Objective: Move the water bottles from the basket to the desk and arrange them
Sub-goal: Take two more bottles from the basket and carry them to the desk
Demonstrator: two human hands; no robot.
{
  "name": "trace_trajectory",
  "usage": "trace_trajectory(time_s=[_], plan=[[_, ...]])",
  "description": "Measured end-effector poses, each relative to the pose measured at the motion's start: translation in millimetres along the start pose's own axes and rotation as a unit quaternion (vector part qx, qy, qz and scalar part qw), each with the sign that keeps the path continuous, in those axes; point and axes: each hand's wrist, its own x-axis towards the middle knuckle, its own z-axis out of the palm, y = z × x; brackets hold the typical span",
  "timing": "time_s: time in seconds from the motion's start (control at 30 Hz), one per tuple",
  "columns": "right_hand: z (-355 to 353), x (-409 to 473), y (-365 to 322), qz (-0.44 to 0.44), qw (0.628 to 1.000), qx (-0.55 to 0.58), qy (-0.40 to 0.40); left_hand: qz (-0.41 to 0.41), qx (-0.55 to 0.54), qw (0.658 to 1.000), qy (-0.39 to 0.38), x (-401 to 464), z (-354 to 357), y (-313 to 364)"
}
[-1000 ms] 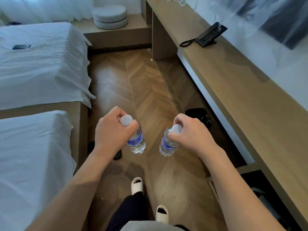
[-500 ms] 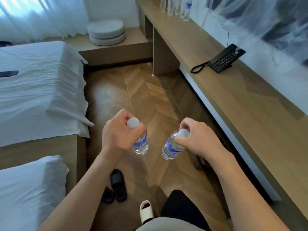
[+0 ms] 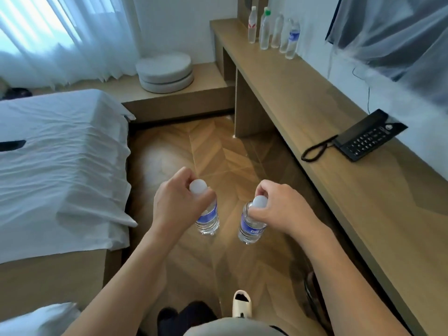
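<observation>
Risk first: both bottles held only at the neck, just under the cap, bodies dangling free over the herringbone wood floor (image 3: 218, 151). Likely to swing with each step; a slack pinch or a damp neck could mean a drop. At set-down, a swinging base could clip the row of five clear plastic bottles (image 3: 274, 32) standing at the far end of the long light-wood table (image 3: 339, 180) and topple them like skittles. Coiled cord of the black desk telephone (image 3: 368, 139) also near the table's front edge, worth avoiding.

Left hand (image 3: 179, 202) clenched round the neck of a small clear water bottle with white cap and blue label (image 3: 208, 218), cap poking up between thumb and fingers, body hanging below the grip. Right hand (image 3: 283, 209) likewise grasping a second small clear water bottle with white cap and blue label (image 3: 251, 226), fingers curled over the cap, body below and slightly tilted. Both bottles in mid-air between the white-sheeted bed (image 3: 60, 161) and the table, well apart from the row. Basket not in view.
</observation>
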Motion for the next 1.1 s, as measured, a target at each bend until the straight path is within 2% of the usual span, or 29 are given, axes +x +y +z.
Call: trace_trajectory(time_s=[0.23,0.57,0.87,1.1], plan=[[-26,124,-9,-0.003,1.000,-0.008,0.013,-0.008,-0.011,1.000,0.022,124,23,-3],[-44,318,-50,0.029,0.999,-0.035,0.011,0.010,-0.034,0.999,-0.008,329,43,-42],[-64,464,-77,0.027,0.999,-0.005,0.030,0.035,-0.038,0.999,-0.002,481,56,-58],[-69,601,-78,0.023,1.000,0.000,-0.016,0.031,-0.006,0.999,-0.016,598,94,-67]])
